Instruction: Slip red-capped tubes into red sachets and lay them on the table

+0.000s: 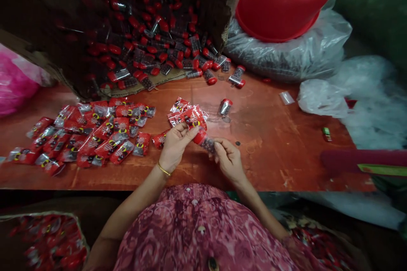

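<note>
Between finger and thumb my left hand (175,142) grips a red printed plastic packet (196,115). A small clear jar (208,144) with dark contents is pinched by its lower end in my right hand (229,157). The jar's red end meets the packet; I cannot tell how far inside it is. Several flat red packets (174,119) lie just beyond my left hand. Another red-capped jar (225,107) stands on the table past my right hand. To the left is a spread of filled red packets (108,135).
An open cardboard box (140,89) spills red-capped jars (171,53) onto the reddish table (273,148). At the back right a red tub (282,4) rests on a clear plastic sack (286,59). A bin of red packets (51,237) is below left.
</note>
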Tool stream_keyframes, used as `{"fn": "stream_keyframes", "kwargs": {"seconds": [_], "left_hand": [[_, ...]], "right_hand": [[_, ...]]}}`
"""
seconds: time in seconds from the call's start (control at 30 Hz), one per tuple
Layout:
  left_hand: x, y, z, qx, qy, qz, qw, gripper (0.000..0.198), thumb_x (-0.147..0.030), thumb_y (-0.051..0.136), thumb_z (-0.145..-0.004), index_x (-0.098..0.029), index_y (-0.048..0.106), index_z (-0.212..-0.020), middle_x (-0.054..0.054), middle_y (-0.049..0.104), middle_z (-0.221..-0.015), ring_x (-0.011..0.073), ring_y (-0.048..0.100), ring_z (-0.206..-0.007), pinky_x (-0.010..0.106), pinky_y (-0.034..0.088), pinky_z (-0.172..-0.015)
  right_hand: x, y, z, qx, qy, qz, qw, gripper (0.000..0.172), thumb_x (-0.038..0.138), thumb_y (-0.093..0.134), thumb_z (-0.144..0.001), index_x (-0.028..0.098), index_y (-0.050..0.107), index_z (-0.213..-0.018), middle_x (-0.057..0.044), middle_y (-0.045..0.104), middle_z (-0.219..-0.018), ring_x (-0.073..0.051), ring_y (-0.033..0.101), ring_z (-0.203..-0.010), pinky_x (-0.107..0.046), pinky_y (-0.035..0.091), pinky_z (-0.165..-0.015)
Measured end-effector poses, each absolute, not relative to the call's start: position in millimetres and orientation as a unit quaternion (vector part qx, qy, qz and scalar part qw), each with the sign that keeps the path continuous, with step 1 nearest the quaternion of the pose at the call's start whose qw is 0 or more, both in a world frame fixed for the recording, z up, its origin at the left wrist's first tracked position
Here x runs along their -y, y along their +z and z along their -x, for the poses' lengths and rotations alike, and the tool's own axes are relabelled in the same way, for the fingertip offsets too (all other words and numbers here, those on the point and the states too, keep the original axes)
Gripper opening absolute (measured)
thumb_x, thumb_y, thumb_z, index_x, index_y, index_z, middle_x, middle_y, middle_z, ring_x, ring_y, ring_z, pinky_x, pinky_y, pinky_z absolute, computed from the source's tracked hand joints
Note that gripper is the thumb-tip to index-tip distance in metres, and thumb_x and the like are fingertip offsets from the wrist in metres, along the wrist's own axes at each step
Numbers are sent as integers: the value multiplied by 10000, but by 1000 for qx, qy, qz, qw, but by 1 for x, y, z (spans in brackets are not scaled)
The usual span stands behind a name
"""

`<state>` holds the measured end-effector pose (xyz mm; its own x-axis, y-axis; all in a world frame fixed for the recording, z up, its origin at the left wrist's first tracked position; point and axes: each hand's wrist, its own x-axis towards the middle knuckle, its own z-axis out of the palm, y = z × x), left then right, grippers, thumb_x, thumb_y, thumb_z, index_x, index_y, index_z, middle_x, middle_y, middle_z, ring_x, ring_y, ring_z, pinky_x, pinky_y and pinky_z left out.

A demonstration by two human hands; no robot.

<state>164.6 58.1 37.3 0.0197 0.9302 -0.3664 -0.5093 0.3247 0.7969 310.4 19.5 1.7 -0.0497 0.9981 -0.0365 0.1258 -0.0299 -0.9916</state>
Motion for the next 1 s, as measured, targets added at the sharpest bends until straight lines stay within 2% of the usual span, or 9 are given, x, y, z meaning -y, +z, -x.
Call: {"fn": "stream_keyframes", "kwargs": {"seconds": [0.13,0.3,0.43,0.63,0.77,1.0], "left_hand": [[-58,34,-166,-476,525,-239,664,304,-338,795,-537,-145,678,-741,7,690,-733,96,595,-656,230,473,-715],[-58,30,-162,-474,538,-247,652,332,-266,813,-510,-160,685,-798,20,712,-841,124,630,-767,251,473,-783],[-57,29,-162,-492,508,-242,664,309,-235,826,-478,-144,685,-738,20,713,-779,124,630,-717,258,484,-757],[-55,26,-170,-469,529,-217,673,333,-219,833,-457,-135,682,-742,14,712,-773,111,630,-700,243,480,-745],[-56,24,-175,-463,542,-191,674,341,-268,835,-455,-124,669,-715,8,693,-707,88,601,-628,218,467,-677],[-52,19,-180,-467,504,-244,685,378,-452,781,-524,-134,617,-645,-39,565,-497,65,470,-435,195,371,-438]], "right_hand": [[-20,1,-307,517,499,520,463,290,457,422,-876,200,558,-874,32,547,-568,-87,453,-422,-213,380,-420],[-20,-3,-306,533,481,522,461,272,441,425,-883,206,560,-900,33,545,-580,-90,451,-428,-220,384,-436],[-19,-8,-309,560,443,526,461,262,410,410,-898,208,576,-887,28,530,-594,-98,474,-470,-224,389,-464],[-18,-9,-301,534,406,551,497,272,410,420,-894,187,567,-940,57,472,-522,-80,423,-406,-207,349,-408],[-22,-3,-291,485,476,531,505,315,465,434,-873,177,547,-929,55,526,-535,-57,400,-340,-187,331,-342],[-30,-8,-279,407,526,524,532,323,506,472,-839,190,537,-835,57,539,-559,-47,396,-337,-185,385,-349]]}}
